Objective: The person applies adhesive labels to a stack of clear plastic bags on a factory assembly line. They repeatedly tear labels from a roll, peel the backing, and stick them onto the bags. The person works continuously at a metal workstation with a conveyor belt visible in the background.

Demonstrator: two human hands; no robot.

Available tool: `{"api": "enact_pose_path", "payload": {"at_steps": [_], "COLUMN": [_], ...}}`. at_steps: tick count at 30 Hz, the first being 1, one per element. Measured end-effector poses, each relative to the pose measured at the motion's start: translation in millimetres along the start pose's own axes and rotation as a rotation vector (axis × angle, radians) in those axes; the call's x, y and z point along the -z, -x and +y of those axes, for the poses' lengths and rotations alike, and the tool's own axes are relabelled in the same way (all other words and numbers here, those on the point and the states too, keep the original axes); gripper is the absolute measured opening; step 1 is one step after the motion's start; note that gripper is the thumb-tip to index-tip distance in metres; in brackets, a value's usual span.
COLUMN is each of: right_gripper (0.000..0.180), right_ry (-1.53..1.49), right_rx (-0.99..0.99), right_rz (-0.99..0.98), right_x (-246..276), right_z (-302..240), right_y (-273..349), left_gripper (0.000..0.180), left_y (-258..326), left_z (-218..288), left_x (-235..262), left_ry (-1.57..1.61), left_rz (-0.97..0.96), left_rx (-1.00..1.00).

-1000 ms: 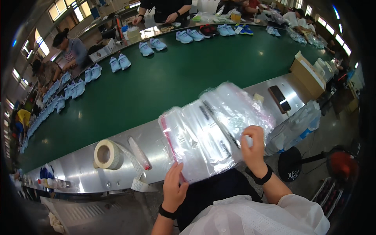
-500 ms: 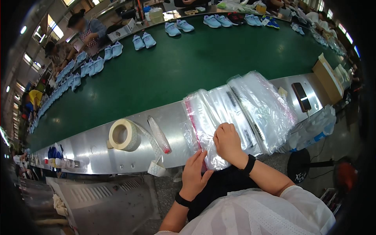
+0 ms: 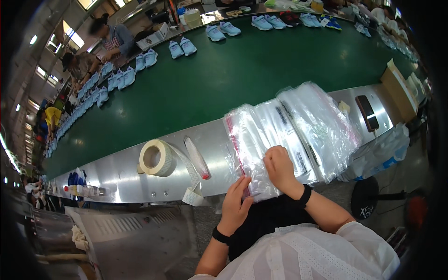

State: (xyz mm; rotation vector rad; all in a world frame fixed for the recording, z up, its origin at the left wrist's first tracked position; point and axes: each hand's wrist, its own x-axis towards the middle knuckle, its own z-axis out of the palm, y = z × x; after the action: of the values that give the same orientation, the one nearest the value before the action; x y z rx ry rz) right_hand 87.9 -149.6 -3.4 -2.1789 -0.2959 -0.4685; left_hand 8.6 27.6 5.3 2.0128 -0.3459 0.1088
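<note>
Clear plastic bags (image 3: 254, 135) with a red strip along one edge lie in a stack on the metal ledge in front of me. My left hand (image 3: 235, 205) is at the near left corner of this stack, fingers stretched along the red strip and thumb held apart. On top of the bags, my right hand (image 3: 281, 168) is closed, its fingers curled down against the plastic; whether they pinch a layer is hidden. More clear bags (image 3: 317, 126) overlap to the right, their right part loose and crinkled.
Left of the bags lie a roll of label tape (image 3: 156, 158) with a loose tail and a slim clear-wrapped item (image 3: 197, 157) with a red tip. A phone (image 3: 367, 113) and cardboard box (image 3: 400, 91) are at right. Light blue shoes (image 3: 182, 48) line the green belt (image 3: 186, 102); people work beyond.
The whole view has shifted slightly, so the scene sits farther right. Both hands keep nearly the same places on the bags.
</note>
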Motion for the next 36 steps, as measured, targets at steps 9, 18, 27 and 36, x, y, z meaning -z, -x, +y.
{"api": "enact_pose_path", "payload": {"at_steps": [9,18,27,36], "right_gripper": [0.018,0.01,0.04,0.024], "right_ry": [-0.654,-0.585,-0.301,0.089], "right_rx": [-0.615,-0.227,-0.009,0.185], "right_rz": [-0.205,-0.092,-0.301,-0.267], "right_x": [32.8,88.2,90.8,51.4], "right_z": [-6.9,-31.2,-35.2,-22.5], "right_y": [-1.7,-21.2,18.3,33.0], "left_gripper": [0.047,0.031,0.062,0.055], "left_y": [-98.8,-134.0,-118.5,9.2], "left_z": [-7.2,37.9,6.4,24.9], "left_x": [-20.8,-34.1,-30.4,62.0], "left_ry": [1.549,0.471,1.26,1.113], "left_rz": [-0.316,-0.391,-0.509,-0.184], "left_rx": [0.266,0.72,0.876,0.652]}}
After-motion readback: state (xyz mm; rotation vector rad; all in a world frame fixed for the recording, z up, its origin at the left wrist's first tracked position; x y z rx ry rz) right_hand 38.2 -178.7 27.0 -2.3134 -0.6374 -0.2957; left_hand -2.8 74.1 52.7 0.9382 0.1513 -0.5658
